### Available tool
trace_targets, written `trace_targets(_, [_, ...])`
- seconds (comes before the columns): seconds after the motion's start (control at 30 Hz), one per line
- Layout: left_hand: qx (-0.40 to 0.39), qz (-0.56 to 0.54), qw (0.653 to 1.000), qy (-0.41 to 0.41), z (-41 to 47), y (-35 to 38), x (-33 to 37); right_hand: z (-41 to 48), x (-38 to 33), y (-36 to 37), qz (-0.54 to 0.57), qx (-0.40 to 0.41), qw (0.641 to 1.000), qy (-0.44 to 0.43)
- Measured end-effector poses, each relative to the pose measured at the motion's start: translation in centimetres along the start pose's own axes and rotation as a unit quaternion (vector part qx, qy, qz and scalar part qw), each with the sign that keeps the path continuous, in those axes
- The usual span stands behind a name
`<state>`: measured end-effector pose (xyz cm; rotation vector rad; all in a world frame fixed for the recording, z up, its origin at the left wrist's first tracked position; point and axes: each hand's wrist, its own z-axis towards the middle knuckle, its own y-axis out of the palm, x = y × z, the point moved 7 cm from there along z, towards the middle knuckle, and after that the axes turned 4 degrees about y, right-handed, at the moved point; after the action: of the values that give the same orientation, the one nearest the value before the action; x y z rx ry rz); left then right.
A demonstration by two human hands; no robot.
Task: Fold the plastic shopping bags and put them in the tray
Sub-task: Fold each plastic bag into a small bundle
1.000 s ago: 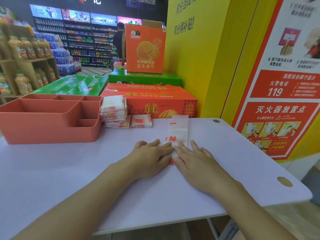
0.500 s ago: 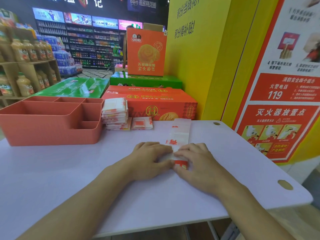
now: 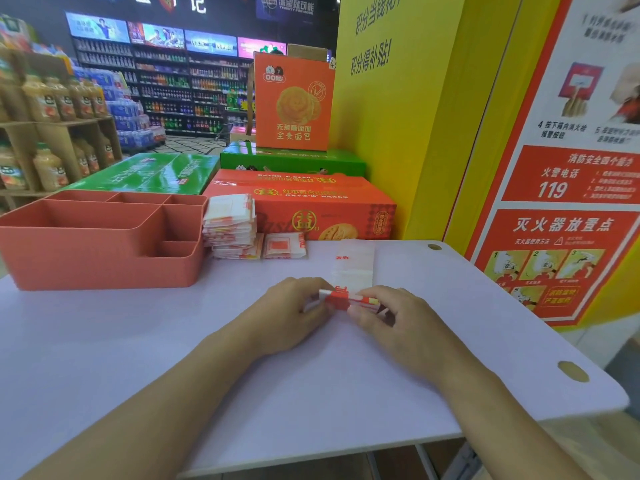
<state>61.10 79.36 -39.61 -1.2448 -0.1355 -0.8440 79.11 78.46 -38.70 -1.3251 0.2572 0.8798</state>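
At nine o'clock on the pale surface [image 3: 104, 341] stands the divided coral tray [image 3: 104, 258]. Just beside its right wall, toward eleven, sits a stack of folded bags [image 3: 230, 225] with one more folded bag [image 3: 284, 245] alongside. At centre, the left hand [image 3: 294, 313] and right hand [image 3: 398, 323] both pinch the rolled near end of a plastic bag [image 3: 353, 268], whose flat strip runs toward twelve o'clock.

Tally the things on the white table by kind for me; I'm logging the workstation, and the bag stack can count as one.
Divided orange tray: 1
Stack of folded bags: 1
Single folded bag beside the stack: 1
Bag strip being rolled by the left hand and right hand: 1
Total: 4
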Motion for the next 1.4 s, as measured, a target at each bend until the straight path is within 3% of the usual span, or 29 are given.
trace_targets(0.73, [0.05,0.004,0.996,-0.078,0.0,-0.4,0.2,0.8,1.9,-0.1,0.029,0.028,0.997,0.069])
trace_targets(0.97, [0.045,0.103,0.986,-0.12,0.4,0.3,-0.8,1.2,2.2,0.4,-0.028,0.034,0.995,0.094])
trace_targets(1.13, [0.02,0.182,0.982,-0.054,0.7,0.9,0.2,1.2,1.7,0.5,-0.081,0.024,0.995,0.05])
trace_targets(1.4, [-0.047,0.195,0.979,-0.042,0.5,1.9,0.5,1.0,1.0,2.2,-0.235,-0.07,0.969,0.016])
